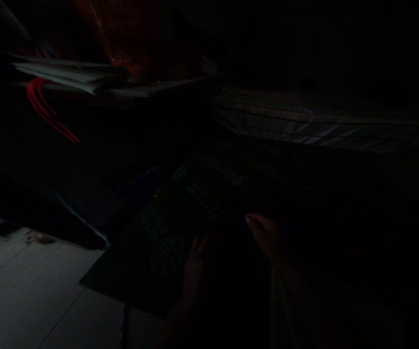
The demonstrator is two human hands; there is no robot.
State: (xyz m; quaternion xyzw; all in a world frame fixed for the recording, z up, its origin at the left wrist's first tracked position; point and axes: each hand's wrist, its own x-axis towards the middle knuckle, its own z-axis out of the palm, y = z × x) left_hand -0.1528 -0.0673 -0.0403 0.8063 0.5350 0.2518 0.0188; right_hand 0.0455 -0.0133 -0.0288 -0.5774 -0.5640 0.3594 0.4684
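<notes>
Where green board lies, fingers bend

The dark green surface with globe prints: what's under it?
Below the near edge of the green surface, a thin dark upright and floor tiles show; the surface and darkness hide the rest.

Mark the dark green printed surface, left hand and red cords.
Dark green printed surface [200, 198]: head view, pale lettering.
Left hand [194, 264]: head view, middle of the hand.
Red cords [36, 101]: head view, upper strands.
</notes>
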